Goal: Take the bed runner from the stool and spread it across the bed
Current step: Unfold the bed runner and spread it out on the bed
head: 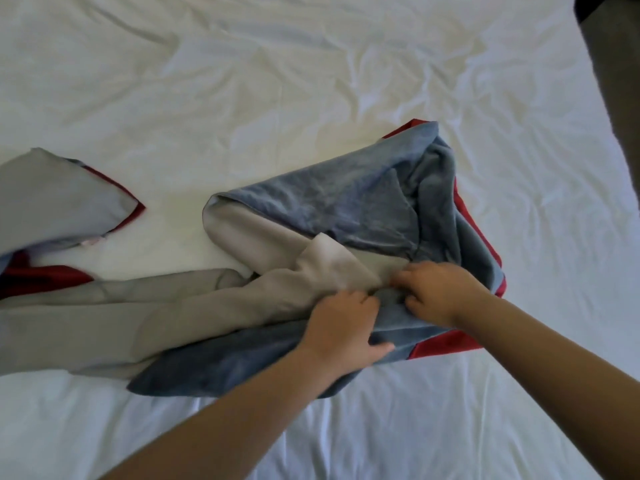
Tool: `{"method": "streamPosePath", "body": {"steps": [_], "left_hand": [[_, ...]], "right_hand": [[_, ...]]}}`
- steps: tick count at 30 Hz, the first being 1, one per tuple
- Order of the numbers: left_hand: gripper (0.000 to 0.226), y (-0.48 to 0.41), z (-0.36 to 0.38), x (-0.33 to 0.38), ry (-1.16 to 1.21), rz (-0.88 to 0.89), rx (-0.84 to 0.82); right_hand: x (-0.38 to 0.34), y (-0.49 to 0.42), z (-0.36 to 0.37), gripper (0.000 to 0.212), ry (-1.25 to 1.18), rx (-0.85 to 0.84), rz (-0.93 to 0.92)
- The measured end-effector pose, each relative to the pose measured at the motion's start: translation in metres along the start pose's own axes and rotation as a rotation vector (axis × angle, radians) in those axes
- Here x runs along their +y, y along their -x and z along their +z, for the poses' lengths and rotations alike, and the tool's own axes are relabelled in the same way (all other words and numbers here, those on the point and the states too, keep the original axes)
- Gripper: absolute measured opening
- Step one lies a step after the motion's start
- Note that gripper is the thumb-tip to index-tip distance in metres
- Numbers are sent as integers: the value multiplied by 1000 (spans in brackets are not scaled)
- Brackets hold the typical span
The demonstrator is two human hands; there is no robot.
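The bed runner point(329, 202), blue with grey lining and red edging, lies crumpled and partly unfolded on the white bed point(277, 81). The left hand point(341, 327) and right hand point(436, 292) each grip its folds, close together.

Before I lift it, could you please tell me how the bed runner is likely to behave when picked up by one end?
Probably floppy: the bed runner lies in loose folds and twists across the bed, so it should sag and trail. Its plush-looking blue face may drag rather than slide over the bedding. It looks soft and unlikely to be fragile.
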State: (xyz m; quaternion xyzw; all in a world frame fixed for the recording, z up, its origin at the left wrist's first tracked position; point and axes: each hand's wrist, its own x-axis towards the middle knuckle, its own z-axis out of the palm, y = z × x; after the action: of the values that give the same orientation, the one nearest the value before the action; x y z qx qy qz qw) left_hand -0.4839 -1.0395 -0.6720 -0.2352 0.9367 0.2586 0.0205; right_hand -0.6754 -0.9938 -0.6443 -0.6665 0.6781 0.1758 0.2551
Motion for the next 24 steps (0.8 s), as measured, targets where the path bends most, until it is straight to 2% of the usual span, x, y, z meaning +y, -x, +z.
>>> {"method": "streamPosePath", "body": {"steps": [2, 4, 6, 10, 14, 16, 18, 20, 22, 24], "left_hand": [[34, 0, 18, 17, -27, -4, -52], [40, 1, 32, 32, -68, -3, -72], [39, 3, 41, 45, -44, 6, -60], [37, 2, 52, 79, 113, 71, -76], [20, -12, 58, 128, 161, 219, -210], [7, -24, 56, 142, 166, 224, -234], [22, -40, 52, 144, 113, 224, -119], [24, -60, 42, 133, 68, 203, 50], [23, -82, 28, 114, 32, 169, 156], [28, -105, 9, 93, -67, 141, 184]], "right_hand": [[13, 13, 9, 31, 45, -84, -58], [26, 26, 16, 22, 97, -125, -140], [40, 36, 22, 8, 206, -73, -213], [80, 69, 37, 31, 306, -14, -261], [117, 106, 55, 35, 321, -58, -255], [131, 119, 62, 34, 262, -41, -238], [138, 124, 61, 24, 203, 17, -228], [140, 120, 56, 10, 165, 112, -212], [143, 107, 47, 17, 164, 222, -202], [145, 90, 35, 28, 199, 315, -168]]}}
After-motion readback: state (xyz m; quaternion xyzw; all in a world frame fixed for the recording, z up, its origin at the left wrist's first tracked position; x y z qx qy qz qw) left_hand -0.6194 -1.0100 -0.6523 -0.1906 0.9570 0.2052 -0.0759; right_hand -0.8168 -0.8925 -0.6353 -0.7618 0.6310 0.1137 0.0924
